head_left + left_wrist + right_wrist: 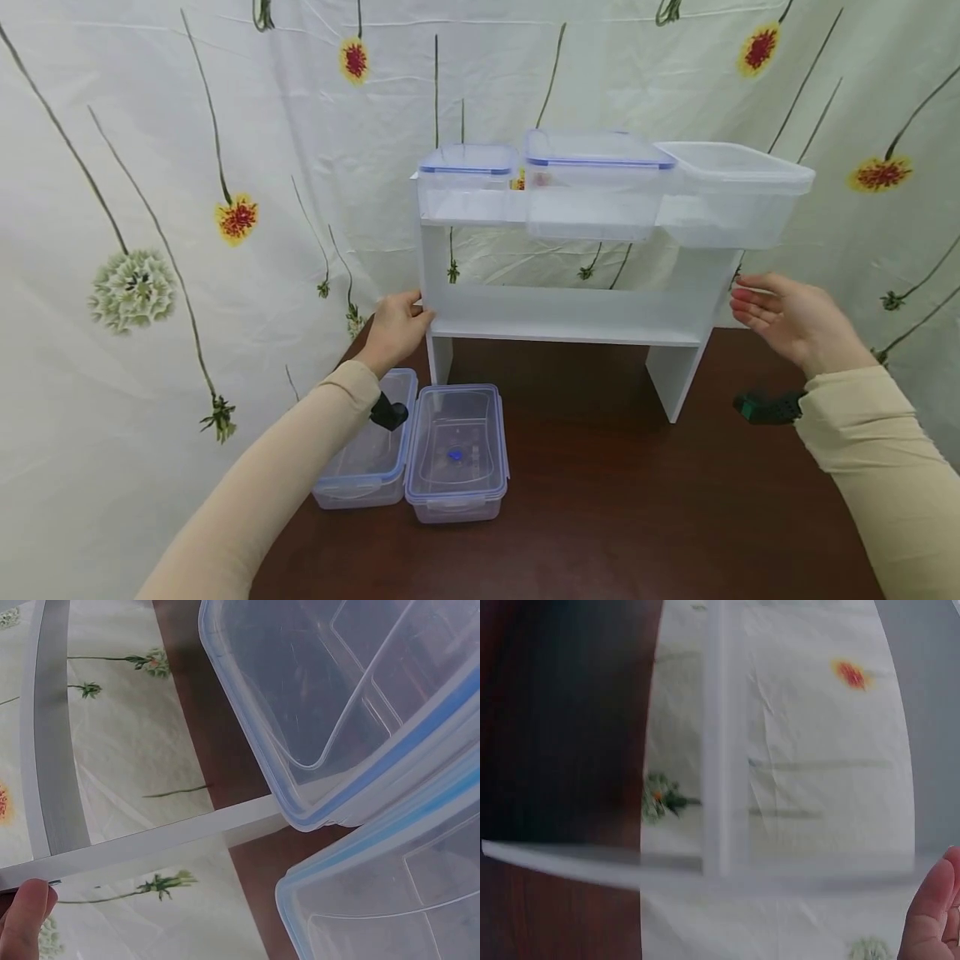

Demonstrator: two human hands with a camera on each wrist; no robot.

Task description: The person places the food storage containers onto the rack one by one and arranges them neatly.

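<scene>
A white two-level shelf point(562, 315) stands upright on the table. At its left side panel, my left hand point(396, 332) grips the edge; in the left wrist view the thumb of that hand point(27, 919) lies against the white edge point(150, 838). My right hand point(802, 323) is beside the right side panel, fingers loosely bent and holding nothing. The right wrist view shows part of the right hand point(932, 919) close to the panel edge point(802, 883); whether it touches, I cannot tell.
On the shelf top stand a small blue-rimmed box point(465, 187), a larger one point(596, 192) and a white-rimmed container point(738, 204). Two lidded clear boxes, one at left point(367, 454) and one at right point(457, 442), sit side by side on the dark table point(585, 500). Behind hangs a flowered cloth point(300, 108).
</scene>
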